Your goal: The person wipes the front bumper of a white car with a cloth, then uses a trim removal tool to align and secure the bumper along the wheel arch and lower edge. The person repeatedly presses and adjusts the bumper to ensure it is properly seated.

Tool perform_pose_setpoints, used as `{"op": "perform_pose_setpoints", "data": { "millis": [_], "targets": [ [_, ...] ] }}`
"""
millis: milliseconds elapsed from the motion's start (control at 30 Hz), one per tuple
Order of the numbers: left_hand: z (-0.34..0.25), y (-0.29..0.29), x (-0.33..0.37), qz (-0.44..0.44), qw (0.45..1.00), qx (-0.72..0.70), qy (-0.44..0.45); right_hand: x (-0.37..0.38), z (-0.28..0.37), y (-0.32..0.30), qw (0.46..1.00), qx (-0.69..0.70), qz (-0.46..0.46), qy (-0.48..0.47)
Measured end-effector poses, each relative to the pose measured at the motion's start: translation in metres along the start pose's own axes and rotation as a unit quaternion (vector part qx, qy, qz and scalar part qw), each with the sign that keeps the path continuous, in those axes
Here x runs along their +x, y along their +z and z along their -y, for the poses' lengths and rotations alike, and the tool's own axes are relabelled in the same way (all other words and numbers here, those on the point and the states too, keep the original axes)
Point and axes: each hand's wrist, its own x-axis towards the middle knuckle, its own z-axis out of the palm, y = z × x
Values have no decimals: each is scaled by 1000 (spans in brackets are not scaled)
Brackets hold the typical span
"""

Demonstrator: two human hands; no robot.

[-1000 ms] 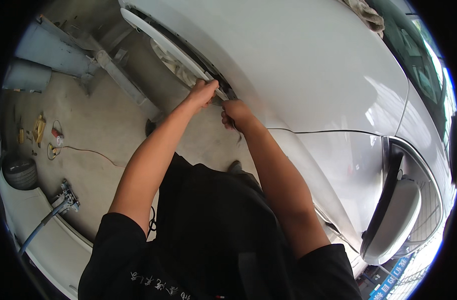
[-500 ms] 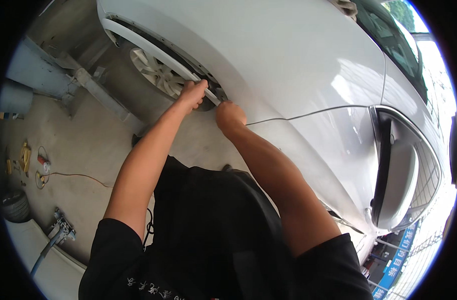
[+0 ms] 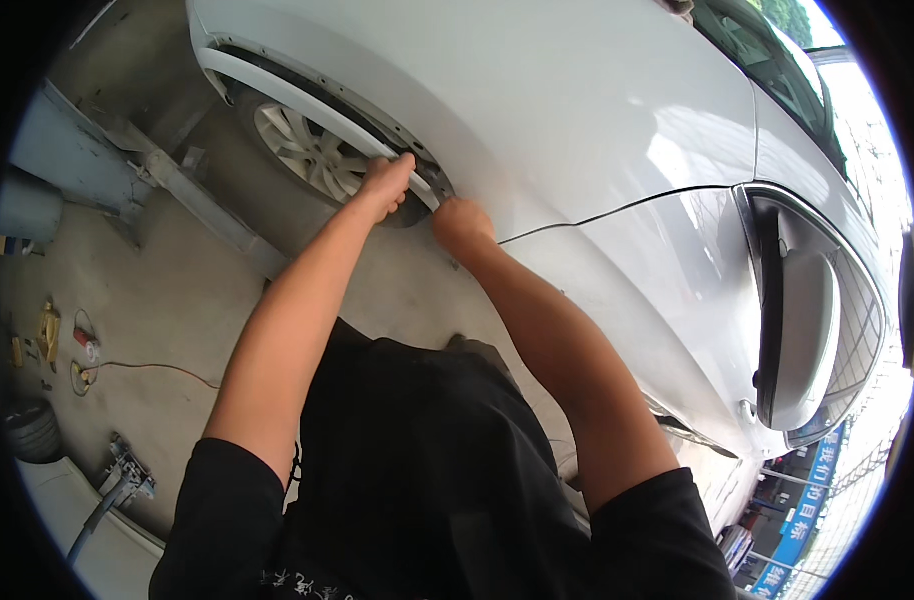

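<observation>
A long curved white wheel-arch trim (image 3: 299,104) runs along the wheel opening of a silver-white car fender (image 3: 567,110). A dark gap with small holes along the fender lip shows between trim and fender. My left hand (image 3: 385,188) is closed around the trim near its right-hand end, thumb on top. Just right of it my right hand (image 3: 464,222) is closed at the trim's end, beside the fender's lower edge; its fingertips are hidden. Behind the trim sits the tyre with a silver spoked wheel (image 3: 315,150).
Blue-grey lift post (image 3: 82,150) and its arm (image 3: 202,205) stand at the left. An orange cable (image 3: 157,368) and yellow tools (image 3: 49,330) lie on the floor. A loose tyre (image 3: 32,430) is at lower left. The car's side mirror (image 3: 805,340) juts out at right.
The view has shifted slightly, so more of the wheel shows. Both hands keep their grip on the trim at nearly the same place.
</observation>
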Motion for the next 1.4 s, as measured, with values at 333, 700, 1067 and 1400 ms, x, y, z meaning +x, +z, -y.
{"op": "perform_pose_setpoints", "data": {
  "millis": [333, 700, 1067, 1400],
  "targets": [
    [-3, 0, -1, 7, 1000, 7, -13, -9, -32, 5, 993, 50, -20, -109],
    [0, 2, 2, -20, 999, 6, -24, 7, -14, -62, 929, 270, 237, 90],
    [-7, 4, -6, -25, 999, 0, -21, 21, -32, 16, 921, 354, 156, 38],
    [-7, 3, -1, -13, 999, 1, -30, 20, -10, -27, 922, 333, 182, 79]
  ]
}}
